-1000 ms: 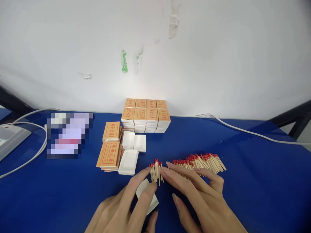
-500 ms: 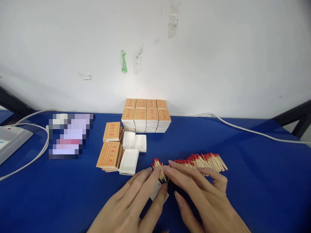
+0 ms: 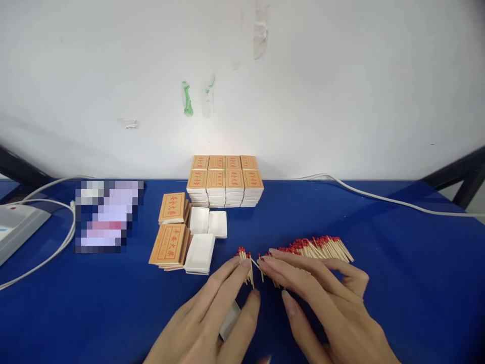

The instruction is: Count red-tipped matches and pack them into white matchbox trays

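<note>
Several matches (image 3: 243, 259) at left hand (image 3: 208, 316), larger heap (image 3: 326, 248) partly under right hand (image 3: 331, 306).

The left hand's (image 3: 217, 311) fingertips touch a small bunch of matches (image 3: 242, 252), with a white tray (image 3: 230, 321) partly hidden under that hand. Just right, the right hand (image 3: 328, 298), thumb apart, covers part of a longer match heap (image 3: 326, 247). Beyond the left fingertips stand stacked matchboxes (image 3: 225, 182); farther left, orange boxes (image 3: 170, 245) adjoin white trays (image 3: 199, 253).

The hands (image 3: 206, 311) (image 3: 331, 306) partly hide a white tray (image 3: 229, 319) and the match pile (image 3: 320, 247); pixelation obscures one item (image 3: 113, 215).
</note>
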`<move>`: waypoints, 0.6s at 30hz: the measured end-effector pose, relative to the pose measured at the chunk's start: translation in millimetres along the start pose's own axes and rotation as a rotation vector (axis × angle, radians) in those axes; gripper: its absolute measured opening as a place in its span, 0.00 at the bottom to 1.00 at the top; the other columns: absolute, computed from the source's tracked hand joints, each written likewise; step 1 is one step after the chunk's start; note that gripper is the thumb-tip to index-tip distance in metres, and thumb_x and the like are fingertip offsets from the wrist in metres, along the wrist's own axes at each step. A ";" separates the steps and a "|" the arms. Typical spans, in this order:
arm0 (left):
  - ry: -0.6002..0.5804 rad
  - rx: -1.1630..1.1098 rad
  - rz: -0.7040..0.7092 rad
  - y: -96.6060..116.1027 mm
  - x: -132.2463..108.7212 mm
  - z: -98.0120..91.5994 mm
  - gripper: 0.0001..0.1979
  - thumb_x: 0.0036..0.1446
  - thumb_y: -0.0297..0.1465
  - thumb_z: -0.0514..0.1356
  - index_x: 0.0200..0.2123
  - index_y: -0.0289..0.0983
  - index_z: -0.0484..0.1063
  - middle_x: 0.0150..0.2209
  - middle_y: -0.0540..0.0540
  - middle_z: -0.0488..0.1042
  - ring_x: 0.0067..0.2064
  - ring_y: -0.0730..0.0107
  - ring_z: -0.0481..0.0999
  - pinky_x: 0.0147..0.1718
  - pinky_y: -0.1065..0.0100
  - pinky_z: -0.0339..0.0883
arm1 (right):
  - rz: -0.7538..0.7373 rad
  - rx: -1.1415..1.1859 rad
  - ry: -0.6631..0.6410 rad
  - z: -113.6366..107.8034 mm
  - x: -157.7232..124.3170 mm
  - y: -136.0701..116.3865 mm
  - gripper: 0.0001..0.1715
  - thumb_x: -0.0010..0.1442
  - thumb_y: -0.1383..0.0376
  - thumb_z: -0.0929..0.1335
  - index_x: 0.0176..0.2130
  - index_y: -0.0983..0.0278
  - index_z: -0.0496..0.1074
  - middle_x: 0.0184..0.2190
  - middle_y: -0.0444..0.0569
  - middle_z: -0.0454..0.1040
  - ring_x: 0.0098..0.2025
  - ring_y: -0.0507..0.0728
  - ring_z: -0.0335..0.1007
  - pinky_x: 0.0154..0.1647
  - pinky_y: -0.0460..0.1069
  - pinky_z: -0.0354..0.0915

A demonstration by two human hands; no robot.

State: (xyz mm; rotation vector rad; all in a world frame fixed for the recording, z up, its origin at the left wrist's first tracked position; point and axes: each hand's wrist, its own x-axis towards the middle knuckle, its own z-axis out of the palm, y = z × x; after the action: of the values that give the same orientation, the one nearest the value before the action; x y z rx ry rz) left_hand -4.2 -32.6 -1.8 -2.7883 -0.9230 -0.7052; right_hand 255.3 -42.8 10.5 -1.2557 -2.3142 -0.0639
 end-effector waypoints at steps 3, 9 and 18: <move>0.018 -0.014 -0.015 -0.1 6.6 4.2 0.17 0.73 0.33 0.60 0.58 0.31 0.80 0.68 0.24 0.77 0.72 0.42 0.77 0.60 0.54 0.83 | 0.013 -0.007 0.032 -0.4 0.9 -1.3 0.25 0.74 0.74 0.64 0.67 0.63 0.72 0.60 0.51 0.85 0.63 0.57 0.80 0.65 0.55 0.60; 0.056 -0.064 -0.084 2.1 1.7 17.2 0.21 0.73 0.33 0.59 0.63 0.31 0.78 0.72 0.24 0.71 0.76 0.41 0.71 0.62 0.51 0.82 | -0.007 0.053 0.078 2.2 7.0 -2.4 0.22 0.76 0.72 0.65 0.65 0.65 0.75 0.57 0.49 0.86 0.60 0.53 0.82 0.64 0.52 0.60; 0.038 -0.034 -0.002 -0.1 10.1 7.6 0.18 0.72 0.32 0.62 0.59 0.30 0.82 0.66 0.22 0.77 0.71 0.39 0.78 0.60 0.52 0.83 | -0.036 0.060 0.049 0.5 11.5 -5.4 0.22 0.79 0.70 0.64 0.68 0.63 0.72 0.61 0.48 0.85 0.66 0.53 0.78 0.66 0.52 0.57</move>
State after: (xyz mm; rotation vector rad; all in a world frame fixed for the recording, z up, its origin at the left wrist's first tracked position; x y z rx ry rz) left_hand 5.9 -25.2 -3.8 -2.7930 -0.9158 -0.7786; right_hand 245.6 -36.8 16.2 -1.1708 -2.2795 -0.0371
